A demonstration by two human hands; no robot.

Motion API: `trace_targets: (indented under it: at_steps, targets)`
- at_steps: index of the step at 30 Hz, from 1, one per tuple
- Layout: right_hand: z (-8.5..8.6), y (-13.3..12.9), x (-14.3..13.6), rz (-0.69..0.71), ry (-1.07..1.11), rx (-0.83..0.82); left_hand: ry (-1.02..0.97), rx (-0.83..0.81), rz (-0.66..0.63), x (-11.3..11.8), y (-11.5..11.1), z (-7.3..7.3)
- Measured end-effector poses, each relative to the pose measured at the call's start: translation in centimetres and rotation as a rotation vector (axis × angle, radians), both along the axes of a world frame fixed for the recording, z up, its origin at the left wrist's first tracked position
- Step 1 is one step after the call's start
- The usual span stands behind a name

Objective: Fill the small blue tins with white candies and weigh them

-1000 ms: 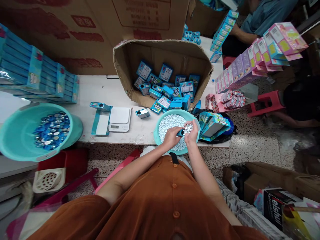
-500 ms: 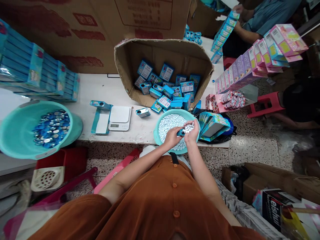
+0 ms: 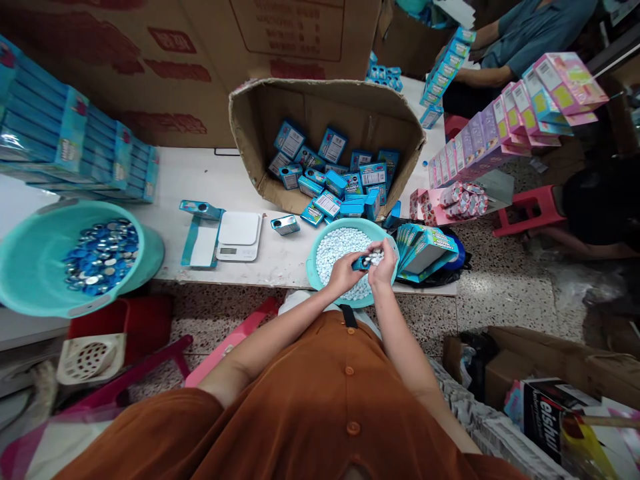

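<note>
My left hand (image 3: 344, 275) is closed round a small blue box (image 3: 361, 263), held on its side over a turquoise basin (image 3: 314, 267) of white pellets (image 3: 340, 250). Against the box's open end, my right hand (image 3: 382, 265) is cupped round a heap of white pellets (image 3: 375, 256). A digital scale (image 3: 239, 236) lies left of the basin, with one small blue box (image 3: 285, 225) between them. Behind the basin, a cardboard carton (image 3: 270, 193) on its side holds several blue boxes (image 3: 333, 145).
At the left stand a turquoise tub (image 3: 150, 253) of blue and silver pieces and stacked blue cartons (image 3: 65, 133). Right of the basin are folded blue display boxes (image 3: 427, 250) and a slanting row of pink boxes (image 3: 480, 137). A person in a blue shirt (image 3: 545, 33) sits at the upper right.
Fewer pellets show in my right hand, which has closed further against the box. The other person's hands have moved away from the stack of blue boxes.
</note>
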State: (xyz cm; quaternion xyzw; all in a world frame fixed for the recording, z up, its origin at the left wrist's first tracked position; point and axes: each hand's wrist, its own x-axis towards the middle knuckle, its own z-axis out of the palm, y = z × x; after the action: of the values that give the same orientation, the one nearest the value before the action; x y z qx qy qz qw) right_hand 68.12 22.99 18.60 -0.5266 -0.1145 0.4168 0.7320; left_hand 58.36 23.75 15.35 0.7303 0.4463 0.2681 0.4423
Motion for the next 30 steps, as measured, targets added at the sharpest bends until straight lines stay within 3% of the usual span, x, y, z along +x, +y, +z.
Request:
trace_targets:
  at_steps: [30]
  targets:
    - [1.1, -0.6, -0.8, 0.031, -0.003, -0.002, 0.034, -0.033, -0.005, 0.0, -0.3, 0.4]
